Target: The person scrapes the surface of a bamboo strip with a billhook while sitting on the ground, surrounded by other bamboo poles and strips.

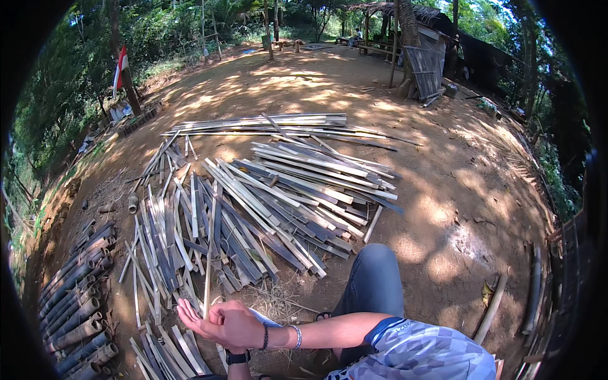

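Observation:
My right hand [242, 323], with a dark beaded bracelet and a silver one at the wrist, is curled in the lower middle. My left hand is largely hidden behind it; a black watch [238, 357] shows at its wrist. Reddish fingers [193, 318] stretch out leftward, but I cannot tell which hand they belong to. A narrow split bamboo strip [208, 278] rises from between the fingers, pointing away from me. Behind my right wrist lies a flat whitish thing [265, 318], mostly covered. Closest to the hands are several loose bamboo strips [180, 348].
A large fanned pile of bamboo strips [304, 190] covers the ground ahead. Dark bamboo poles [76, 304] are stacked at the left. My bent knee [375, 272] rises on the right. A pole [493, 309] lies farther right. A hut [424, 50] and a flag [120, 69] stand beyond.

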### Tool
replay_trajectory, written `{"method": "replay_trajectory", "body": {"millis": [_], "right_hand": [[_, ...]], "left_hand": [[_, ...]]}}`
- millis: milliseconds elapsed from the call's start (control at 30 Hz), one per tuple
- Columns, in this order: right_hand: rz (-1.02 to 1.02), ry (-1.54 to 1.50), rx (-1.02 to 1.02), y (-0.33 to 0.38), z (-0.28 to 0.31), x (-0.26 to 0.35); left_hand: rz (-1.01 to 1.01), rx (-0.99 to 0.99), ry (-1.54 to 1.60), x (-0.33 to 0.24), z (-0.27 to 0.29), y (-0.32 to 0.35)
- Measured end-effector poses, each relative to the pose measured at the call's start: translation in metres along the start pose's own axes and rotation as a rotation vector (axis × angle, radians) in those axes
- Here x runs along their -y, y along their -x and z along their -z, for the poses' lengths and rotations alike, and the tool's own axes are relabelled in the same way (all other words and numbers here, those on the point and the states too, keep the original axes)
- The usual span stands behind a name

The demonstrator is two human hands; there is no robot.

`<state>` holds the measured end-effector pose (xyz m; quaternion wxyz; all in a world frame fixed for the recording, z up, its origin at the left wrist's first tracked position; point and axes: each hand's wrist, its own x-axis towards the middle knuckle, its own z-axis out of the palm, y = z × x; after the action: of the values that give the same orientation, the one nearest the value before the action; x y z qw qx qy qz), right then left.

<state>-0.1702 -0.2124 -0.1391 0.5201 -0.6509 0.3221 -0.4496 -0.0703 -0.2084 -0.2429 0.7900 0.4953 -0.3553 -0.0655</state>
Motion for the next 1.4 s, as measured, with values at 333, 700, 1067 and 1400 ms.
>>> {"method": "replay_trajectory", "body": {"millis": [333,700,1067,1400], "right_hand": [[-0.062,0.160,0.379,0.010,0.004,-0.023],[-0.684,1.116,0.976,0.096,0.050,-0.302],[-0.644,1.201,0.995,0.137,0.060,-0.338],[-0.766,1.056,0.796,0.128,0.037,-0.318]], "left_hand": [[-0.083,-0.210,-0.067,-0.036,0.071,-0.054],[0.247,-0.835,0.407,-0.064,0.183,-0.111],[0.131,-0.545,0.216,-0.059,0.165,-0.106],[-0.200,-0.483,0.305,-0.118,0.137,-0.114]]}}
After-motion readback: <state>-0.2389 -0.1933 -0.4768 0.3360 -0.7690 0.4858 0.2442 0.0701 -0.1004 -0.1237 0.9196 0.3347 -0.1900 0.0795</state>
